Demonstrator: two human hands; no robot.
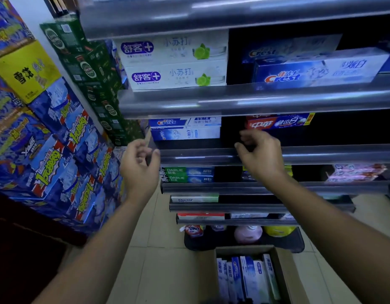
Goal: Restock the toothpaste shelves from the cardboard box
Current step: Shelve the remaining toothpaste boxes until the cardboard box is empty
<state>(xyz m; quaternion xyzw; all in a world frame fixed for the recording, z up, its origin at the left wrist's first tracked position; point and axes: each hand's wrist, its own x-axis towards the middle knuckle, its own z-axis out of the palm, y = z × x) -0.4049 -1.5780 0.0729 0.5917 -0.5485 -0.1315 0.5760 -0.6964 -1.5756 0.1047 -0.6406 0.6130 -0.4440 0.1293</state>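
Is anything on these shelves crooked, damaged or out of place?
The pink packs at the far right seem to lie at an angle to the shelf edge, unlike the squarely stacked green boxes. Nothing looks spilled or damaged.

My left grip (139,163) and right grip (258,154) are side by side before the grey metal shelf rail (321,153). Behind the rail, between them, lie the stacked blue-and-white Crest toothpaste cartons (185,128). The red toothpaste carton (277,122) lies just above the right grip. One shelf below, between the grips, lie two green Darlie cartons (189,174). Well beneath the right grip I see the brown cardboard box (285,273) on the floor, with white toothpaste cartons (246,275) upright in it. Stacked blue printed cases (47,150) rise left of the left grip.
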